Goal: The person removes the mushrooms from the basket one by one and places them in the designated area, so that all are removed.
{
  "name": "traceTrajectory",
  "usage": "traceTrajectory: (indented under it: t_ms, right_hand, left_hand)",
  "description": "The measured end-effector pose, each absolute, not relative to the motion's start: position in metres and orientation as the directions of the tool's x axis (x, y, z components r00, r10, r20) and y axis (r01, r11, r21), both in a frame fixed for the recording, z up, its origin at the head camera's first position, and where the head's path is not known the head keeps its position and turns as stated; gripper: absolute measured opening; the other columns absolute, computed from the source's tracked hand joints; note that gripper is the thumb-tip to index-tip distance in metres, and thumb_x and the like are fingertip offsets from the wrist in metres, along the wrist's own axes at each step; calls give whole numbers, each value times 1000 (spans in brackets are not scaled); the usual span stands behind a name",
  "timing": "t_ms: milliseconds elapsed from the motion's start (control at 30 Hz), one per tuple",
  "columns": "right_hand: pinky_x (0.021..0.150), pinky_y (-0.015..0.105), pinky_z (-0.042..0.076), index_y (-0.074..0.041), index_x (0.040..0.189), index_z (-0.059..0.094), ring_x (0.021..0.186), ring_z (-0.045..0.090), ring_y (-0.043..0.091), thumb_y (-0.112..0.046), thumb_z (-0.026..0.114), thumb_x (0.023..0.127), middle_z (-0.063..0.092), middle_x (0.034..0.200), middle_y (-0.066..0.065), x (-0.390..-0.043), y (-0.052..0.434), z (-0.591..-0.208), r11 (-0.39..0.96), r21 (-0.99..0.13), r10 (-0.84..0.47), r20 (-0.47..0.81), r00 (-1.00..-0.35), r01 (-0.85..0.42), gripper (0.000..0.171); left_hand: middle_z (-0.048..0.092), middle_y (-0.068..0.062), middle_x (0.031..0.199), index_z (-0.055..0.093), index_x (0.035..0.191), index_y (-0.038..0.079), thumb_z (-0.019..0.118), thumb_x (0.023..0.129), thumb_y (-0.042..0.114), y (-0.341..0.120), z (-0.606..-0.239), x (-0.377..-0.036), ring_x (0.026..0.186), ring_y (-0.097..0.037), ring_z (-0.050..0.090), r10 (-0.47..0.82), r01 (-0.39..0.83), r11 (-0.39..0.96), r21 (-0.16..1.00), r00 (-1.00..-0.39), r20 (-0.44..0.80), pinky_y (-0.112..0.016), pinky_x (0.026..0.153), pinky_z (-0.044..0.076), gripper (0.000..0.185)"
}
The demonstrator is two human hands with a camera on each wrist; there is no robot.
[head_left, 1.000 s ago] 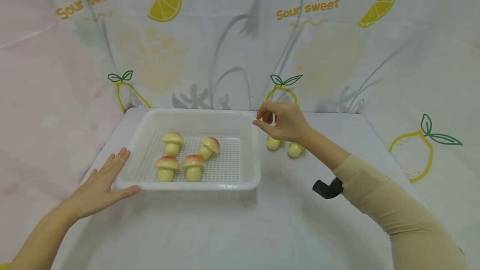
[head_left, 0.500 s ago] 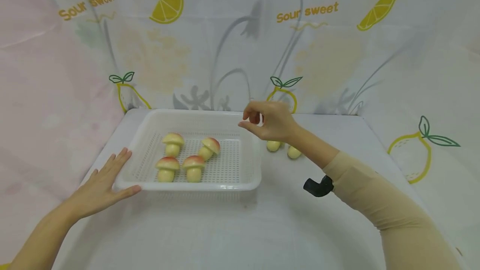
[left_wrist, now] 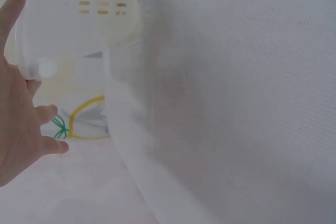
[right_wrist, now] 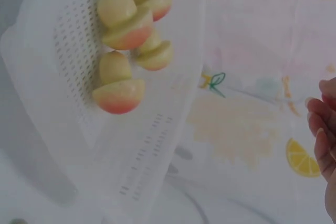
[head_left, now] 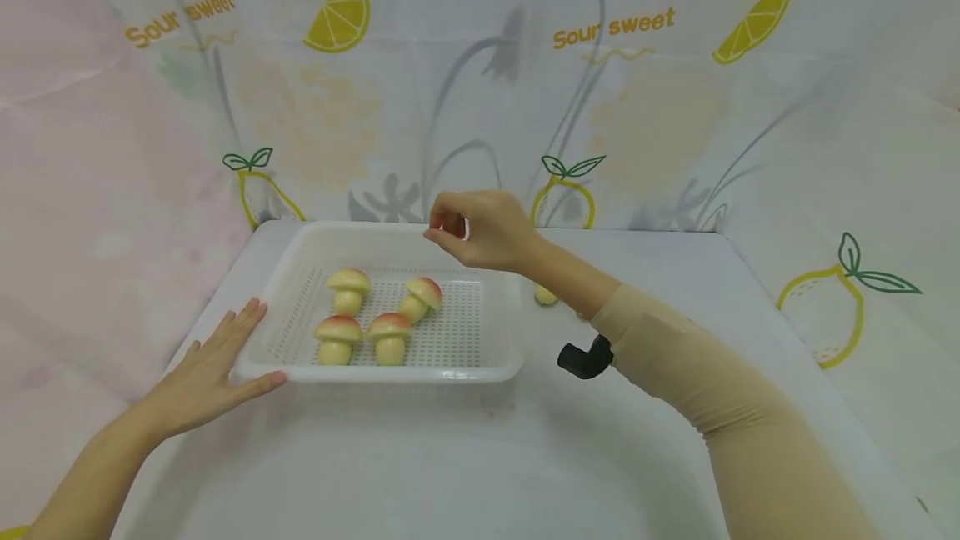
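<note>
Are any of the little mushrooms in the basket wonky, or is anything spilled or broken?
One looks a bit wonky: in the head view, the back right mushroom in the white basket tips its cap to the right, while the other three mushrooms line up straighter. I see nothing spilled or broken.

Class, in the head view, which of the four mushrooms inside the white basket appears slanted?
The mushroom at back right: its stem and cap slant toward the picture's right, while the other three mushrooms look roughly straight.
</note>
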State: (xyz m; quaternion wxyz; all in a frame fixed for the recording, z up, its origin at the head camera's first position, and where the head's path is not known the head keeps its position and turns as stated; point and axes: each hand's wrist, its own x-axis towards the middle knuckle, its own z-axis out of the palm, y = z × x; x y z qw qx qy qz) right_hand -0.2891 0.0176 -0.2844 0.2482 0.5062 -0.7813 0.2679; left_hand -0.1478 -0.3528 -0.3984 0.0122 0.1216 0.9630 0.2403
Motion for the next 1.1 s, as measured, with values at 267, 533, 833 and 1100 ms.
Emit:
traceTrajectory:
  t_ms: [267,533,833,1100]
  right_hand:
    - [55,22,41,-11,80,65,57,54,5,-20,70,86,63,63,-6,-307,-8,-283,407,-283,-634,597,-492,-869,12]
    - [66,21,47,-13,91,67,69,61,6,-30,72,86,67,74,-7,-323,-26,-298,482,-445,-698,325,-638,-754,18]
    - [72,21,48,-17,117,60,78,63,4,-45,72,84,68,98,-7,-320,-42,-323,511,-418,-836,-39,-547,-751,45]
    - [72,22,47,-15,116,61,81,63,5,-43,73,83,69,104,-2,-315,-57,-331,445,-334,-893,-87,-443,-831,44]
  left_hand:
    - [-2,-13,161,2,156,11,64,90,44,-353,-401,-147,143,-45,-2,238,220,852,475,-971,24,-79,96,0,97]
    - [-3,-10,161,1,156,13,64,90,44,-355,-403,-148,144,-43,-4,240,224,849,478,-970,30,-78,97,-2,97]
    - [-2,-10,161,1,156,14,65,89,43,-354,-398,-146,144,-43,-3,238,224,846,485,-971,33,-78,97,-1,97]
    - [-2,-8,162,1,156,15,64,90,44,-355,-399,-145,144,-42,-3,236,221,844,488,-971,32,-77,98,-2,96]
